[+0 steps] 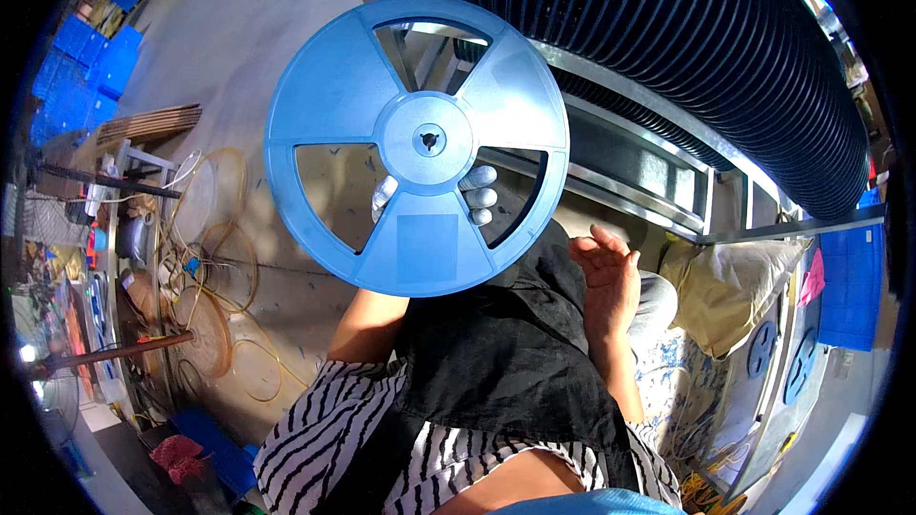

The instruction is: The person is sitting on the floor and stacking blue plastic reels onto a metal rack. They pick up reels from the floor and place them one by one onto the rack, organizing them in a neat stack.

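A large blue plastic reel (334,86) with a round hub and three cut-out windows faces me, held up in front of my body. My left hand (479,195), in a whitish glove, grips it from behind. Its thumb and fingertips show through two of the windows; the palm is hidden by the reel. My right hand (609,277) is bare and holds nothing. It is raised beside my lap, to the right of the reel and apart from it, palm turned inward, fingers loosely bent.
A long row of black discs (658,57) rests on a metal frame (658,215) at the far right. Below it sits a beige sack (730,296). Blue crates (849,277) stand at the right edge. Cables and round coils (205,334) clutter the left floor.
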Tool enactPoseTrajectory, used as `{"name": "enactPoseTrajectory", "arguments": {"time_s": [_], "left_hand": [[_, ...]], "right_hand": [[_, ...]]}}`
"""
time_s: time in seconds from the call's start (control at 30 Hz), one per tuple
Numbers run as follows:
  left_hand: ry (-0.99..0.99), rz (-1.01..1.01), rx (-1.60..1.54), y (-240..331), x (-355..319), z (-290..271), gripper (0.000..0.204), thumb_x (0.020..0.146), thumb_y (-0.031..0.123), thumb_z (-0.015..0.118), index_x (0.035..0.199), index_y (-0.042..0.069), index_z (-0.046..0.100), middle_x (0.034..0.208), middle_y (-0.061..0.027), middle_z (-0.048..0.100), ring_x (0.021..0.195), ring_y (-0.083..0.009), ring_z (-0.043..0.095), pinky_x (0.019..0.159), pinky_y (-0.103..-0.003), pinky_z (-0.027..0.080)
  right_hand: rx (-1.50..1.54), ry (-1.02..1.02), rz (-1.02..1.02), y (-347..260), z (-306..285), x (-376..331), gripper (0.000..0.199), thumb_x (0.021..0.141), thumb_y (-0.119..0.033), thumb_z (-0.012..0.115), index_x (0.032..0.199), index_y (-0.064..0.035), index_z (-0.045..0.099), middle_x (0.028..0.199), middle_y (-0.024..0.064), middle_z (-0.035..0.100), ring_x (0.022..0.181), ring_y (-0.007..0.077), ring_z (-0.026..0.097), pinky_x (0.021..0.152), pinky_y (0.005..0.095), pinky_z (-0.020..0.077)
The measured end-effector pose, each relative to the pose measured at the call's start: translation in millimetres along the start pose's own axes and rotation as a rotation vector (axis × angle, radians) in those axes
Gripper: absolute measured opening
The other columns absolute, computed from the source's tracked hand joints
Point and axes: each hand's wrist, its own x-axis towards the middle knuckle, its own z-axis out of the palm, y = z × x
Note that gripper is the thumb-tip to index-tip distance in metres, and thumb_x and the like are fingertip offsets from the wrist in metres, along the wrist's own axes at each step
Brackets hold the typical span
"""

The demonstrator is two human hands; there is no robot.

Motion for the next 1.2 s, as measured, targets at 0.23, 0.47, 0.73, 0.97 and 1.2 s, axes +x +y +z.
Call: {"name": "enactPoseTrajectory", "arguments": {"time_s": [0.23, 0.47, 0.73, 0.97, 1.2], "left_hand": [[-0.013, -0.005, 0.040, 8.9, -4.2, -3.3, 0.090, 0.081, 0.039, 0.069, 0.148, 0.006, 0.019, 0.138, -0.0335, 0.037, 0.122, -0.0419, 0.046, 0.102, -0.052, 0.041], [0.009, 0.000, 0.035, 13.6, -5.8, -12.5, 0.091, 0.077, 0.036, 0.070, 0.144, -0.001, 0.024, 0.136, -0.0348, 0.038, 0.121, -0.0443, 0.048, 0.104, -0.053, 0.041], [0.148, 0.077, 0.196, 12.8, -4.7, 1.5, 0.087, 0.080, 0.039, 0.069, 0.142, -0.004, 0.025, 0.135, -0.0319, 0.042, 0.119, -0.0387, 0.052, 0.100, -0.048, 0.047], [0.229, 0.312, 0.732, 38.1, 22.6, 13.6, 0.066, 0.083, 0.027, 0.070, 0.135, -0.004, 0.042, 0.129, -0.0245, 0.052, 0.117, -0.0317, 0.055, 0.097, -0.040, 0.048], [0.207, 0.396, 1.069, 67.4, 91.5, 49.7, 0.049, 0.088, 0.020, 0.059, 0.131, -0.001, 0.049, 0.128, -0.0187, 0.056, 0.115, -0.0253, 0.056, 0.099, -0.035, 0.045]], "right_hand": [[-0.063, 0.028, 0.060, -1.1, 4.1, -0.7, 0.057, 0.099, -0.046, 0.038, 0.120, 0.0041, 0.054, 0.106, 0.0164, 0.065, 0.101, 0.0257, 0.062, 0.094, 0.0392, 0.0464], [-0.076, 0.036, 0.082, -1.3, 6.0, 1.5, 0.056, 0.099, -0.045, 0.038, 0.119, 0.0042, 0.055, 0.104, 0.0158, 0.065, 0.099, 0.0257, 0.063, 0.093, 0.0389, 0.0473], [-0.063, 0.060, 0.082, 4.0, 0.0, 3.5, 0.052, 0.100, -0.041, 0.039, 0.119, 0.0048, 0.054, 0.102, 0.0158, 0.065, 0.098, 0.0252, 0.063, 0.093, 0.0389, 0.0473], [-0.083, 0.104, 0.105, 7.5, -7.5, 7.0, 0.050, 0.099, -0.043, 0.041, 0.116, 0.0018, 0.057, 0.098, 0.0138, 0.065, 0.095, 0.0264, 0.061, 0.090, 0.0398, 0.0464], [-0.081, 0.159, 0.085, 9.8, -6.7, 12.4, 0.045, 0.099, -0.037, 0.045, 0.113, 0.0033, 0.060, 0.096, 0.0148, 0.066, 0.090, 0.0254, 0.064, 0.087, 0.0396, 0.0493]]}}
